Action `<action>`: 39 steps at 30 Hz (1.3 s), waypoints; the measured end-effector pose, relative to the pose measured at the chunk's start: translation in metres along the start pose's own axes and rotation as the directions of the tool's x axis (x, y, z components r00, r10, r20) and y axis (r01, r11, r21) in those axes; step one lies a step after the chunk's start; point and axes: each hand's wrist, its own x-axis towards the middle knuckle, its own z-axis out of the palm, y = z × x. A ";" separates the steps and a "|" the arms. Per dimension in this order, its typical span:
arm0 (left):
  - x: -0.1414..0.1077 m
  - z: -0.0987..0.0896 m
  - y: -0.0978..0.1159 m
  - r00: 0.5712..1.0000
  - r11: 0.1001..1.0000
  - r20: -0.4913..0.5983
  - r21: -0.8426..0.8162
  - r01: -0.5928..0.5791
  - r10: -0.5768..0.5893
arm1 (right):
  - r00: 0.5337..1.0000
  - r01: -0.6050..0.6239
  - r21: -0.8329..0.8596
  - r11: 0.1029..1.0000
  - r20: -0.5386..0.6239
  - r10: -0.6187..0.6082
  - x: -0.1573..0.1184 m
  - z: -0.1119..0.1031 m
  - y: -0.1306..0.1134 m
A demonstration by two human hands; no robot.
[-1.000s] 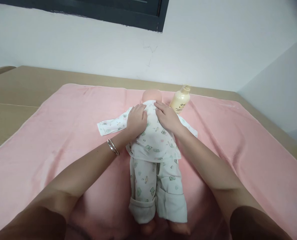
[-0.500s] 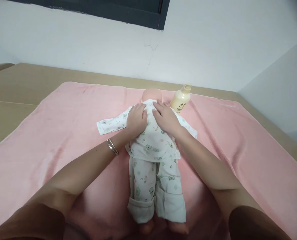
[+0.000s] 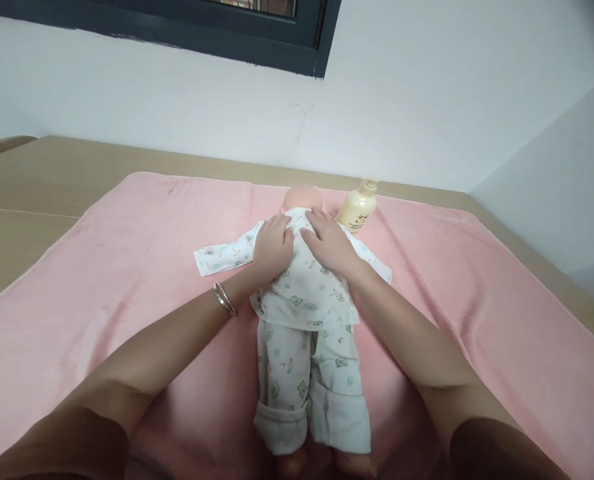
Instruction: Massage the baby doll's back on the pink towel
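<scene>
Under both palms, on the pink fleece blanket (image 3: 127, 260), lies a soft-bodied baby doll in white pyjamas printed with small green bears (image 3: 307, 313), its head away from the person. The left hand (image 3: 273, 243) and right hand (image 3: 327, 241) rest flat, fingers spread, on its upper back, gripping nothing. It looks light and limp under loose, sliding cloth, so the trunk is likely the surest hold; a cream plastic lotion bottle (image 3: 357, 207) lies just beyond the right hand.

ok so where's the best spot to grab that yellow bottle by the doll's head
Probably round the body of the yellow bottle, coming from the right: it leans with its narrow cap pointing up and away, and the doll and the right hand crowd its left side.
</scene>
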 end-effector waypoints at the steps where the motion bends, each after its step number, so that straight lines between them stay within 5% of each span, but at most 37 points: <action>1: -0.001 0.000 0.002 0.999 0.999 0.002 -0.019 0.036 -0.036 | 0.999 -0.032 0.015 0.999 -0.004 0.032 0.003 -0.001 0.005; 7: 0.007 -0.002 0.002 0.982 0.982 0.066 -0.056 0.180 -0.176 | 0.996 -0.093 -0.154 0.984 -0.028 0.090 -0.013 0.002 -0.012; 12: 0.017 -0.007 -0.005 0.989 0.999 0.137 0.017 0.047 -0.049 | 0.998 -0.046 -0.217 0.975 -0.052 0.036 -0.028 0.003 -0.029; 18: -0.007 -0.001 0.018 0.997 0.977 0.068 0.205 -0.055 0.042 | 1.000 -0.004 -0.075 0.997 0.013 0.005 0.001 -0.008 -0.001; 28: 0.015 -0.014 0.011 0.990 0.981 0.119 0.188 0.055 -0.078 | 1.000 0.005 -0.251 0.968 -0.005 -0.007 -0.025 0.001 -0.026; 34: -0.012 -0.001 0.023 0.998 0.931 0.049 0.359 -0.063 0.049 | 0.997 -0.058 -0.064 0.996 0.052 0.061 0.002 -0.010 0.001; 39: -0.007 -0.005 0.021 0.994 0.942 0.107 0.333 -0.032 -0.004 | 0.997 -0.068 -0.170 0.983 0.028 0.074 -0.006 -0.009 -0.008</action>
